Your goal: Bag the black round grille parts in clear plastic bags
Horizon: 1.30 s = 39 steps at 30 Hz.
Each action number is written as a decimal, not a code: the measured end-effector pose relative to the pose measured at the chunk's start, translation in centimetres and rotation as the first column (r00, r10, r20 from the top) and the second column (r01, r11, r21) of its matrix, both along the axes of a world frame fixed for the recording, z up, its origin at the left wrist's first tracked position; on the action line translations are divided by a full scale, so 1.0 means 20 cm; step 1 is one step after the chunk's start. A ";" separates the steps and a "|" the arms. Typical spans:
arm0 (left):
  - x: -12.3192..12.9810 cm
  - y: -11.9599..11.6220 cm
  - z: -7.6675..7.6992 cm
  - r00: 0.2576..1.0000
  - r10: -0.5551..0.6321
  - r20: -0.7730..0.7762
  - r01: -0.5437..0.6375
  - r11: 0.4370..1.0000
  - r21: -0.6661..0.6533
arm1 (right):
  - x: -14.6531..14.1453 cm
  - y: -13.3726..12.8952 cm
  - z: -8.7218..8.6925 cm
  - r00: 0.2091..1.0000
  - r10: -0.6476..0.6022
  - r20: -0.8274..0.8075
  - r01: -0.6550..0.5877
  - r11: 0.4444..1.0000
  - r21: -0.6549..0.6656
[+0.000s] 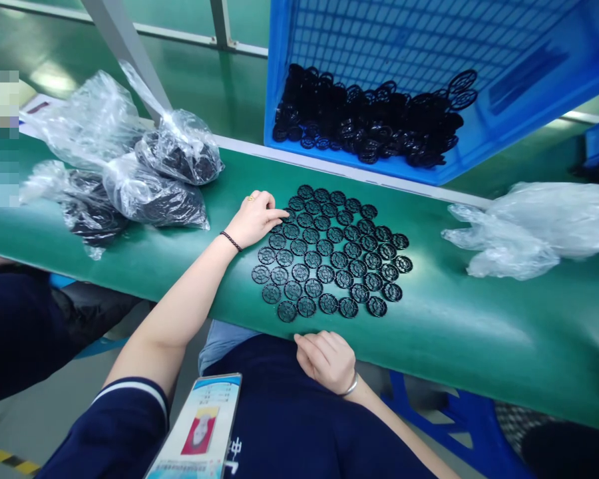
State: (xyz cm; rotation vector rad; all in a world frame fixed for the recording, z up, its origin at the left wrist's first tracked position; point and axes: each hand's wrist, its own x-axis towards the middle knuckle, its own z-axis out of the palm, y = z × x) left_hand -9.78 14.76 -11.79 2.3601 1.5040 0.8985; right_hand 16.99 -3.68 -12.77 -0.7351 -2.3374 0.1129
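Note:
Several round black spoked discs lie flat, mostly in one layer, on the green tabletop. At the upper left edge of this group, my left hand touches a disc with its fingertips; its fingers are bent together, and part of the disc is hidden beneath them. My right hand rests at the table's front edge, below the discs, its fingers curled in; whatever may be inside the curl is hidden.
A tilted blue crate with a heap of black discs stands beyond the table. Clear bags of black parts lie at the left, crumpled plastic bags at the right. Another person's dark clothing shows at the left edge.

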 end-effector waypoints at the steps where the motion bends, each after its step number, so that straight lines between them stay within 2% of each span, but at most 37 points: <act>1: 0.00 0.00 0.00 1.000 0.005 -0.022 -0.005 1.000 -0.003 | 0.00 0.00 0.00 1.000 -0.001 -0.001 0.001 1.000 0.000; 5: -0.05 -0.01 0.01 0.995 0.072 -0.067 -0.074 0.997 -0.025 | 0.00 0.00 -0.01 1.000 -0.004 0.010 0.004 1.000 -0.003; 14: -0.26 -0.02 0.05 0.930 0.305 -0.206 -0.312 0.950 0.003 | -0.01 0.00 0.02 1.000 -0.008 0.009 0.008 1.000 0.002; 19: -0.30 -0.02 0.05 0.917 0.351 -0.189 -0.353 0.935 0.026 | 0.00 0.00 0.01 1.000 -0.004 0.009 0.004 1.000 0.004; 23: -0.29 -0.03 0.08 0.922 0.359 -0.148 -0.354 0.933 0.062 | 0.00 -0.01 0.01 0.999 -0.020 0.029 0.020 1.000 0.010; 26: -0.22 -0.05 0.12 0.950 0.289 -0.118 -0.279 0.956 0.095 | 0.00 0.00 0.01 0.999 -0.023 0.022 0.023 1.000 0.015; 29: -0.11 -0.08 0.12 0.986 0.052 -0.158 -0.042 0.997 0.062 | 0.00 0.00 0.01 1.000 -0.017 0.016 0.017 1.000 0.017; 32: -0.01 -0.10 0.11 0.962 -0.147 -0.230 0.146 0.989 -0.022 | 0.00 0.00 0.01 1.000 -0.018 0.022 0.018 1.000 0.008; 35: 0.04 -0.12 0.09 0.935 -0.191 -0.298 0.172 0.981 -0.090 | 0.00 0.00 0.01 1.000 -0.021 0.021 0.020 1.000 0.006; 39: 0.01 -0.12 0.09 0.929 -0.133 -0.346 0.099 0.989 -0.114 | 0.00 0.00 0.00 1.000 -0.014 0.026 0.014 1.000 0.014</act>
